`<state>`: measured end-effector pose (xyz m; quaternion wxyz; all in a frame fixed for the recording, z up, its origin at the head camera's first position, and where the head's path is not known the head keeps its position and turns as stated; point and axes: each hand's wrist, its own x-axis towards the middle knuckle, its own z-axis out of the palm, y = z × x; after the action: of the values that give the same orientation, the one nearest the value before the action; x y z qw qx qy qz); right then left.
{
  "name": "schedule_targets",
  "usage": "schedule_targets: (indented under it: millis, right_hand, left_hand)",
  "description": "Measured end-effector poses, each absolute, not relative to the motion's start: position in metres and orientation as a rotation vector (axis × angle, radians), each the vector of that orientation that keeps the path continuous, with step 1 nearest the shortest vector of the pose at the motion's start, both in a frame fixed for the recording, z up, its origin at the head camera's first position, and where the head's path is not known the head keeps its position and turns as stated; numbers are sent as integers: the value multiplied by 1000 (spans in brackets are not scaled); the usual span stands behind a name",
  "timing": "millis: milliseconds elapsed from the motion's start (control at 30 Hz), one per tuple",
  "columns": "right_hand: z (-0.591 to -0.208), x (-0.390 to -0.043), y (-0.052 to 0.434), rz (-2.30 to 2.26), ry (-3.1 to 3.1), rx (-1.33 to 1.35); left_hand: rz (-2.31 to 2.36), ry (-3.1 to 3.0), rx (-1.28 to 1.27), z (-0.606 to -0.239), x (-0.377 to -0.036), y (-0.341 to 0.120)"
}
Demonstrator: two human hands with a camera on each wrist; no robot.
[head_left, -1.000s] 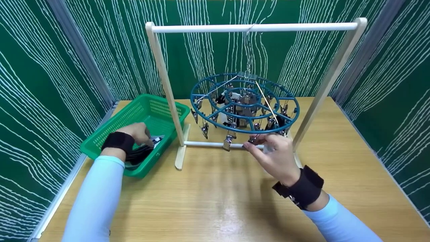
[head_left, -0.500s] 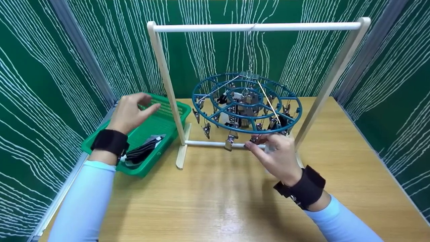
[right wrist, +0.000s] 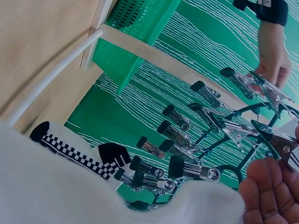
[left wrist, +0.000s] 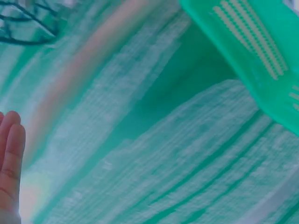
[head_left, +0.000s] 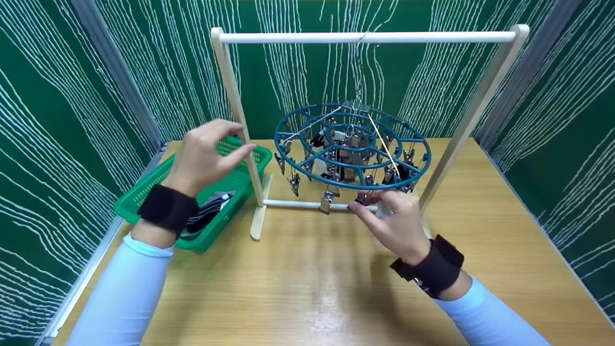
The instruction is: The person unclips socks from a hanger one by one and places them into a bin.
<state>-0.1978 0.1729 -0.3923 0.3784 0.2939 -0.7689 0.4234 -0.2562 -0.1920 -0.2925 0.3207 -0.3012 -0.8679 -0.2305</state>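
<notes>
My left hand (head_left: 202, 154) is raised above the green basket, in front of the stand's left post, thumb and fingers apart with nothing between them. In the left wrist view only its fingers (left wrist: 11, 163) show. A round blue-green drying rack (head_left: 353, 185) hung with metal clips is suspended from the stand. At its front edge my right hand (head_left: 396, 221) pinches a clip (head_left: 361, 198), seen larger in the right wrist view as a dark-tipped clip (right wrist: 280, 144). White cloth (right wrist: 187, 203) fills the foreground there. A white sock with a checkered black stripe (right wrist: 79, 151) hangs behind.
The green basket (head_left: 144, 192) at left holds dark striped cloth (head_left: 211, 209). A wooden stand with a white top bar (head_left: 298, 38) straddles the rack. Its lower bar (head_left: 298, 205) runs just above the wooden table (head_left: 298, 288). Green walls with white streaks surround everything.
My left hand has come up out of the basket and moved right toward the stand's left post, fingers parted. The right hand stays at the same clip.
</notes>
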Motion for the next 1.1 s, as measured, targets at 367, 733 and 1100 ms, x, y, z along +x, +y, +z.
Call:
schedule_targets:
  millis: [367,733,1100]
  right_hand:
    - [-393,-199,172,1065,-1952,766]
    - [-392,-199,170,1060,-1944,811]
    - [-393,-199,170,1054,-1957,789]
  left_hand:
    - [-410,-2074,-1159,-284,-226,-120]
    - [-318,-2079,-1325,-294,-208,-80]
    - [-26,-2009,-1288,-304,-210,-67]
